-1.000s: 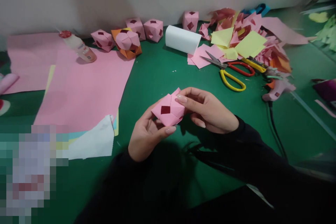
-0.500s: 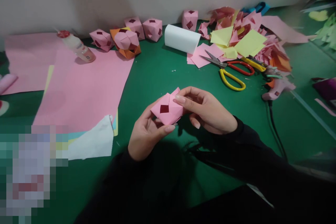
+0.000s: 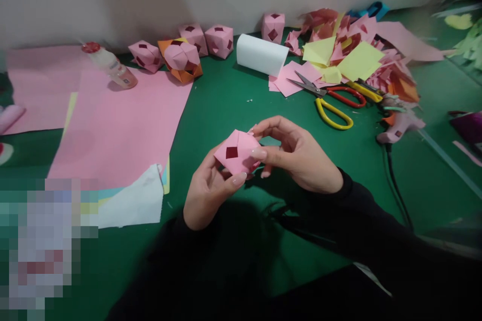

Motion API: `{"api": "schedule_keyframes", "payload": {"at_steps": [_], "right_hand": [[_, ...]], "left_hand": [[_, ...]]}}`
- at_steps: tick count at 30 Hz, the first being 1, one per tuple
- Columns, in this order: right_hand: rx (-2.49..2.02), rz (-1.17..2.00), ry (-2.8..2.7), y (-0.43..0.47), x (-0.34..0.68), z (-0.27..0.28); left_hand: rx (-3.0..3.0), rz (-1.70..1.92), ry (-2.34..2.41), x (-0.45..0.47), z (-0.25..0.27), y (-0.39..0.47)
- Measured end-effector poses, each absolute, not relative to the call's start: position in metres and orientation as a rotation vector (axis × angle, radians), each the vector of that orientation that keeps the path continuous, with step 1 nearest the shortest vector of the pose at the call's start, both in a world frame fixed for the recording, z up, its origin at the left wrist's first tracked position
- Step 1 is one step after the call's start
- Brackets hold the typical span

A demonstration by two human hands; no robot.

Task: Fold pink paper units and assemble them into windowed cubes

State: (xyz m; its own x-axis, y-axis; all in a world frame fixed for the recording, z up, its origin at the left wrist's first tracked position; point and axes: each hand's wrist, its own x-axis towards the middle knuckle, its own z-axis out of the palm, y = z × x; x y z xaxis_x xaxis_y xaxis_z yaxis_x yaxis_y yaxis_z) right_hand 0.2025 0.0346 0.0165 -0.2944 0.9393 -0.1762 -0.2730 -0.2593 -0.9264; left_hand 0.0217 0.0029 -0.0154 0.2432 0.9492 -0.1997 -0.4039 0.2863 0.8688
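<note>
A folded pink paper cube (image 3: 241, 146) with a dark square opening is held between both hands above the green table. My left hand (image 3: 207, 188) grips its left and lower side, thumb along the front bottom edge and fingers behind. On the right side, my right hand (image 3: 297, 153) pinches the paper with the thumb in front and the fingers behind. The cube's back and underside are hidden. Similar finished-looking pink paper cubes (image 3: 219, 41) stand along the wall, beside an orange and pink one (image 3: 181, 60).
Scissors (image 3: 318, 93) with red and yellow handles lie by a heap of paper scraps (image 3: 357, 55). A white paper roll (image 3: 261, 55) stands left of them. A pink glue gun (image 3: 401, 128) with a black cord is at right. Pink sheets (image 3: 124, 130) and a bottle (image 3: 111, 66) are at left.
My right thumb has moved lower on the front of the cube, and the right fingers have shifted behind it. The cube has turned slightly, and its raised right-hand flap no longer stands up.
</note>
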Motion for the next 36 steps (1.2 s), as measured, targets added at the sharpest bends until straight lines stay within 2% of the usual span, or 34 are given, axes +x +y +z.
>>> {"api": "schedule_keyframes", "payload": {"at_steps": [36], "right_hand": [[-0.938,1.695,-1.109,0.0324,0.2007,0.0124]], "left_hand": [[0.751,1.068,0.747,0.0224,-0.0148,0.0052]]}}
